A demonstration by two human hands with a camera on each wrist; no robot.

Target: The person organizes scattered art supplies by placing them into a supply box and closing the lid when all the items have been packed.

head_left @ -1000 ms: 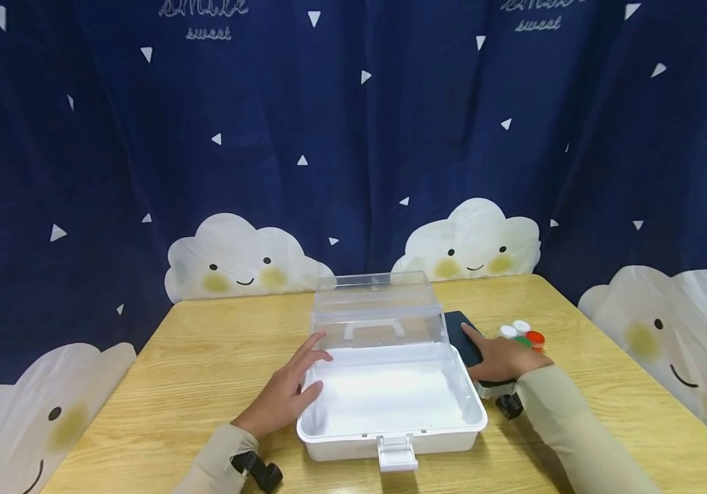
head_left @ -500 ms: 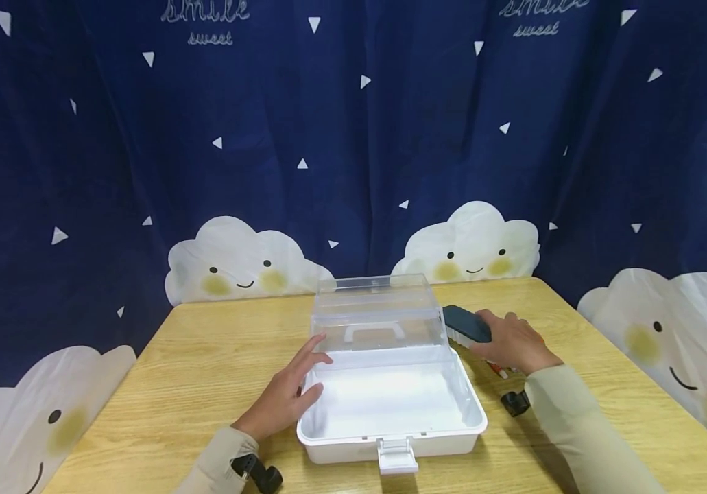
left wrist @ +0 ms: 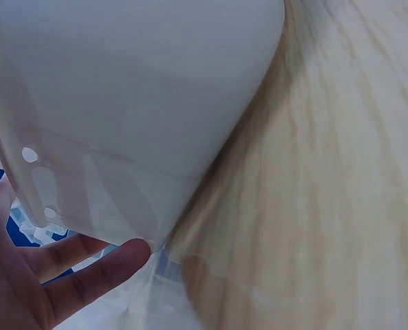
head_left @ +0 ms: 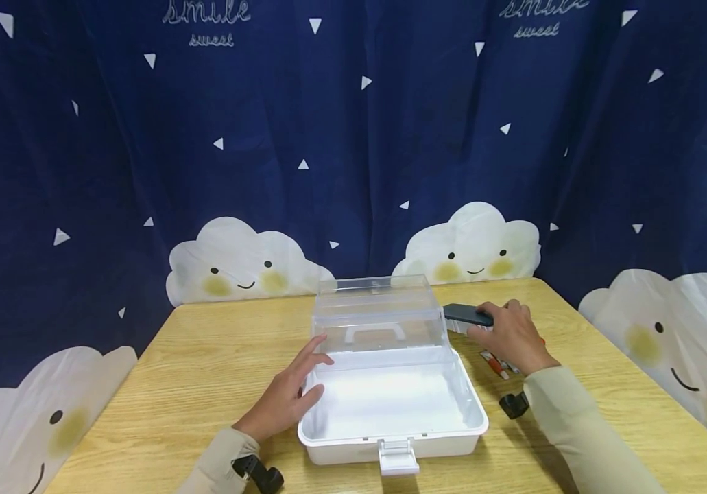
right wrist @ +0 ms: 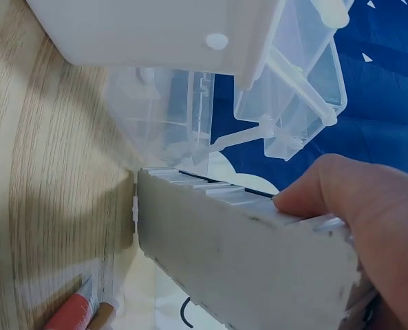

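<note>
Right of the white box (head_left: pixel 341 451), our right hand (head_left: pixel 513 335) grips the dark-topped block (head_left: pixel 465 314); our left hand (head_left: pixel 285 398), fingers loose, touches the box. We think it's pick-up time; next needs steady holding.

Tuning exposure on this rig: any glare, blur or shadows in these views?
Head: washed-out interior in the white box, shadow beside the right sleeve. Left wrist: pale, soft grain on the table. Right wrist: soft shadow on the table near the held block.

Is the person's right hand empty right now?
No, in the head view the right hand grips one end of a dark-topped block with pale sides.
</note>
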